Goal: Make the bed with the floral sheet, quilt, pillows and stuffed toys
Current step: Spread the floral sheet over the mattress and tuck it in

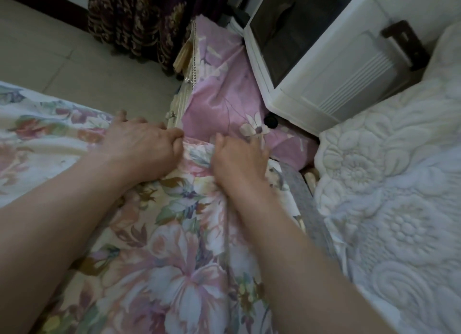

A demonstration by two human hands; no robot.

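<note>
The floral sheet (159, 246), cream with large pink and blue flowers, lies across the lower middle and left of the view. My left hand (142, 146) grips its far edge, thumb and fingers curled around a fold. My right hand (239, 159) presses on the same edge a little to the right, fingertips pushed into the cloth beside a pink floral cloth (224, 96). A white quilted cover with raised flower stitching (389, 196) fills the right side. No stuffed toys are in view.
A white bedside cabinet (331, 66) with a dark panel stands at the upper right, close to the pink cloth. Dark patterned curtains (139, 21) hang at the top. Beige tiled floor (50, 49) shows at the upper left. A grey strip (306, 209) runs between sheet and quilted cover.
</note>
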